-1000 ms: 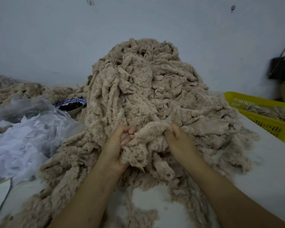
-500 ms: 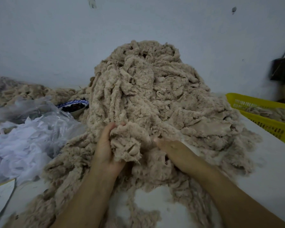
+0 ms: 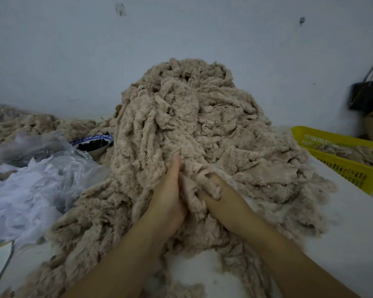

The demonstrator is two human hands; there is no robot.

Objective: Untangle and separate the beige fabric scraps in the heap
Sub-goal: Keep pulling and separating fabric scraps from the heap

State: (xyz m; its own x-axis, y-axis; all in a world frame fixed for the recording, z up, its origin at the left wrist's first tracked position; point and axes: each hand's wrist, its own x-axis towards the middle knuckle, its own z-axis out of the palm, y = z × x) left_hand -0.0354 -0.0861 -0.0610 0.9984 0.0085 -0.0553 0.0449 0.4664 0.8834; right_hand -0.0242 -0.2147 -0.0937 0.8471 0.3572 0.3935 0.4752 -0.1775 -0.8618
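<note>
While both hands are meeting at the foot of the heap [image 3: 192, 125] of beige scraps, I am reading the layout from left to right. The left hand [image 3: 167, 201] is standing on edge, fingers [image 3: 175, 171] straight and pointing to 12 o'clock, pressing flat against the clump [image 3: 192, 190]; its thumb is hiding behind cloth, so I am not calling that a grip. The clump is sitting wedged between the two hands, touching both, its long axis running from 6 to 12 o'clock and its far end merging into the heap, which is rising at 12 o'clock from the hands. The right hand [image 3: 222, 196] is lying at 3 o'clock of the clump, fingers curling into it with a fold draping over the knuckles, so this hand is doing the holding. Neither hand is nearer; I am judging that the coming move is calling for a pull toward 6 o'clock, with the rooted far end likely dragging neighbours along.

Turning to containers, a patterned bowl [image 3: 93, 143] is sitting at 10 o'clock from the hands, just beside the heap's left flank, holding something dark that I am unable to identify. At 2 o'clock a yellow basket [image 3: 340, 168] is standing on the table [image 3: 353, 233], well apart from the hands, carrying a shallow layer of loose scraps [image 3: 342, 150], likely the place for separated pieces.
</note>
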